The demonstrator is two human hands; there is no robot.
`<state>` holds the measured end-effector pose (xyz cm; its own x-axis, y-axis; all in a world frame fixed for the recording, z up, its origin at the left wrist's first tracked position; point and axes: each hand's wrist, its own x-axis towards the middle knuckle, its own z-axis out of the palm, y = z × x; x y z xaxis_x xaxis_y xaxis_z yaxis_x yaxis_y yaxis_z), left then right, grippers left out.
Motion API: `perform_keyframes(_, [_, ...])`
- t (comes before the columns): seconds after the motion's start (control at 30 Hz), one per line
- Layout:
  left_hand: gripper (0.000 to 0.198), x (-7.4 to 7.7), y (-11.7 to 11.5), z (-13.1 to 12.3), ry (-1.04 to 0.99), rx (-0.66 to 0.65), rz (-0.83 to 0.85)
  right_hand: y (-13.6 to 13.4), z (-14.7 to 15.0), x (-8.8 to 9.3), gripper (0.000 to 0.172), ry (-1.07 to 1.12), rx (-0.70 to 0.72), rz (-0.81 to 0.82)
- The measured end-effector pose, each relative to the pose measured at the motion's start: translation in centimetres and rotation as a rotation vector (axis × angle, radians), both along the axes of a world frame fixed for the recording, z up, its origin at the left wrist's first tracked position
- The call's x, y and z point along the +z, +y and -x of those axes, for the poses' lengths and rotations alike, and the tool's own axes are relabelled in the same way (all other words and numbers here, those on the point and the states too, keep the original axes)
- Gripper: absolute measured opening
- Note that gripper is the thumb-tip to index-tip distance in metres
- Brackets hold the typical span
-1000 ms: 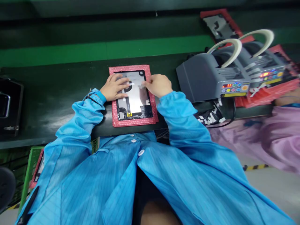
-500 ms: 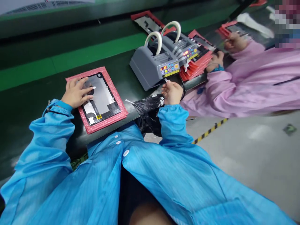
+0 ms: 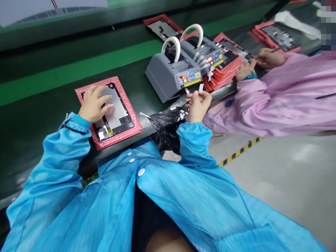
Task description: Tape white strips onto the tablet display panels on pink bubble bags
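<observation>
Near the front edge of the dark green counter (image 3: pixel 31 119), you are laying your left hand (image 3: pixel 93 103) flat on the grey-and-black tablet back panel (image 3: pixel 118 108), fingers spread and loose, gripping nothing. That panel is lying on a pink bubble-wrap mat (image 3: pixel 119 135), whose near corner is reaching the counter's front edge. Your right hand (image 3: pixel 198 105) is hovering just past the front edge, further right, pinching a short white strip of tape (image 3: pixel 201 87) between thumb and fingertips; the strip is sticking upward. You are holding it just in front of the grey tape dispenser with a white roll (image 3: pixel 168 75), which is standing close to the front edge. A second grey dispenser (image 3: pixel 202 52) is standing just behind the first. A crumpled black plastic bag (image 3: pixel 164 120) is hanging at the front edge, just beside your right wrist. Towards the counter's right end, a stack of red mats (image 3: pixel 225 70) is lying beside the dispensers, and a co-worker's hand (image 3: pixel 245 71), coming out of a pink sleeve (image 3: pixel 275 94), is resting just beside that stack.
</observation>
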<state>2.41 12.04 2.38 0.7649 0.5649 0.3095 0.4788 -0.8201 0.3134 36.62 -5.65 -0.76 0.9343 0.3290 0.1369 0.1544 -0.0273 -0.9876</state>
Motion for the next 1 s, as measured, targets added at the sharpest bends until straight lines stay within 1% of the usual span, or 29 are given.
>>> perform_keyframes(0.1, [0.041,0.2,-0.5,-1.2,-0.005,-0.058,-0.001,0.5,-0.5,-0.1,0.031,0.016,0.013,0.014])
perform_keyframes(0.2, [0.043,0.5,-0.9,-2.0,0.042,-0.083,0.016,1.1,-1.1,-0.6,0.030,-0.002,0.023,0.041])
perform_keyframes(0.27, [0.044,0.6,-1.1,-2.4,0.051,-0.095,0.019,1.4,-1.3,-0.9,0.031,-0.031,0.001,0.056])
perform_keyframes(0.37, [0.042,0.8,-1.5,-2.8,0.005,-0.117,0.013,1.1,-0.7,-0.7,0.030,-0.153,-0.036,0.083])
perform_keyframes(0.43, [0.041,1.0,-2.0,-3.3,-0.029,-0.136,0.025,0.5,0.6,0.0,0.030,-0.253,0.000,0.086])
perform_keyframes(0.5, [0.042,1.4,-2.6,-4.1,-0.059,-0.157,0.058,-0.1,2.6,1.1,0.034,-0.302,0.131,0.067])
perform_keyframes(0.57, [0.046,2.0,-3.3,-5.2,-0.087,-0.180,0.103,-0.2,5.2,2.3,0.040,-0.283,0.332,0.040])
perform_keyframes(0.63, [0.049,2.4,-3.7,-6.1,-0.116,-0.193,0.151,0.3,7.7,3.4,0.045,-0.225,0.532,0.033])
perform_keyframes(0.73, [0.049,2.6,-3.8,-6.8,-0.136,-0.183,0.214,1.9,10.7,4.5,0.046,-0.125,0.735,0.084])
perform_keyframes(0.8, [0.048,2.3,-3.6,-6.4,-0.134,-0.164,0.247,3.0,11.9,4.7,0.047,-0.082,0.827,0.126])
perform_keyframes(0.87, [0.046,1.8,-3.3,-5.7,-0.142,-0.127,0.278,4.0,12.3,4.7,0.049,-0.058,0.894,0.136])
perform_keyframes(0.93, [0.042,1.3,-3.1,-4.9,-0.163,-0.070,0.318,4.8,12.2,4.3,0.050,-0.040,0.909,0.114])
perform_keyframes(1.0, [0.036,0.9,-2.9,-4.3,-0.178,-0.008,0.370,5.4,12.0,3.7,0.051,-0.030,0.896,0.088])
